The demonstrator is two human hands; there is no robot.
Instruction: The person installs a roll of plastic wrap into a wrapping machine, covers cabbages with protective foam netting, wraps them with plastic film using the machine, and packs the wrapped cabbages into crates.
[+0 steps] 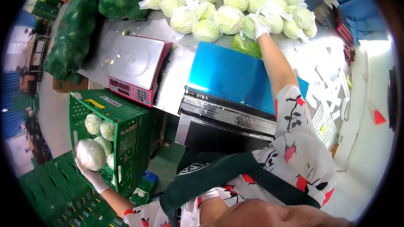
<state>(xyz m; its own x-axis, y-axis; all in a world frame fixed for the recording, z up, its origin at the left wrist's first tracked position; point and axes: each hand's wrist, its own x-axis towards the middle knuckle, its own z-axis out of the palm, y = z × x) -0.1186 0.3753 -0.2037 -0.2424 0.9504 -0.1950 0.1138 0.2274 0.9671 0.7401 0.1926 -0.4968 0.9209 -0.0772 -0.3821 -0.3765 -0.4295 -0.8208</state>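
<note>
My left hand [93,177], in a white glove, grips a film-wrapped cabbage [90,154] from below and the side, at the opening of a green crate [134,120]. Inside that crate lie several pale, net-covered cabbages [107,130]. My right hand [260,28], also gloved, is stretched across the table with its fingers closed on a cabbage in white foam netting [249,27]; its fingertips are partly hidden. Around it more netted cabbages [230,19] are heaped together. A loose green leaf [247,47] lies just below the heap.
A red-edged scale [136,63] stands on the metal table [179,65]. Beside it is a wrapping machine [229,96] with a blue top, under my right arm. Large green net sacks [75,33] fill the left. White strips [326,86] lie at right; green crates [54,185] are stacked lower left.
</note>
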